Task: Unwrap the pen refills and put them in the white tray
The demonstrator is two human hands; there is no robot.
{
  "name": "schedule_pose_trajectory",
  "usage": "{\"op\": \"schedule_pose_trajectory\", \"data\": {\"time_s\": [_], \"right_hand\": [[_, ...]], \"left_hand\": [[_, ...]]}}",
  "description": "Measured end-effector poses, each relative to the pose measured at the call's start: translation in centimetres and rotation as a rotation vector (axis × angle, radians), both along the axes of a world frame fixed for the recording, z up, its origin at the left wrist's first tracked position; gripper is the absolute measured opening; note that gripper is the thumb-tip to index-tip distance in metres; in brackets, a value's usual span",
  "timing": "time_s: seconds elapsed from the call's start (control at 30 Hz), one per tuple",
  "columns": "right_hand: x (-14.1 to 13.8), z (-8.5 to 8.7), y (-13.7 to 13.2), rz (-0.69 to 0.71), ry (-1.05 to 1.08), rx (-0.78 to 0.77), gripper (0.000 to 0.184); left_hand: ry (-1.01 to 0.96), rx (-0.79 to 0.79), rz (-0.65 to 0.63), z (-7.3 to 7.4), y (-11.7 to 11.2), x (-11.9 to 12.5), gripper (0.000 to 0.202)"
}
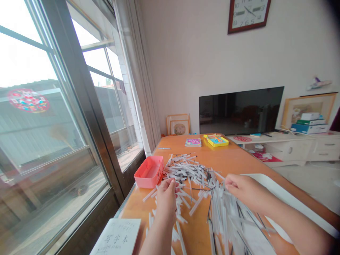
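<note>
My left hand (166, 191) is closed in a pinch over the near side of a loose heap of slim translucent plastic sleeves (183, 171). What its fingertips hold, if anything, is too small to name. To the right, my right hand (235, 183) is also closed, with its fingertips at the top of a second pile of long clear sleeves (223, 209). Its grip is hidden. Thin black rods (209, 212) lie mixed among the sleeves. A pink plastic bin (145, 182) stands just left of the heap, and a white tray (261, 179) lies beyond my right forearm.
The orange-brown wooden table (183, 150) carries a notebook (117, 237) at near left, a pen (164, 148), a colourful booklet (193, 142) and a yellow box (217, 140) at the far end. A glass door (87, 124) borders the left side.
</note>
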State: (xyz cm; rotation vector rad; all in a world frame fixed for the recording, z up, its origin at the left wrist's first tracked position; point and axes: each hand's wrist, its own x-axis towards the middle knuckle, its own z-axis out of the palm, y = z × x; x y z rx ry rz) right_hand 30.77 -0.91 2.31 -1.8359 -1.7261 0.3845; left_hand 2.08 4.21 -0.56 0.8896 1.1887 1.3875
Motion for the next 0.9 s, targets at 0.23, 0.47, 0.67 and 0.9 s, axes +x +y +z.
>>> {"op": "schedule_pose_trajectory", "data": {"time_s": [0.23,0.47,0.67,0.9], "right_hand": [[-3.9,-1.3,3.3,0.061,-0.253,-0.095,0.012],[-7.5,-2.1,5.5,-0.074,-0.382,-0.137,0.019],[-9.3,-2.9,7.0,-0.164,-0.367,-0.149,0.028],[-9.3,-2.3,6.3,-0.203,-0.361,-0.240,0.028]], "left_hand": [[-0.016,0.016,0.014,0.2,0.0,-0.6,0.043],[-0.048,-0.013,0.024,0.3,0.3,-0.9,0.043],[-0.028,-0.003,0.015,0.3,0.1,-0.8,0.036],[-0.003,-0.004,0.007,0.2,0.0,-0.8,0.039]]}}
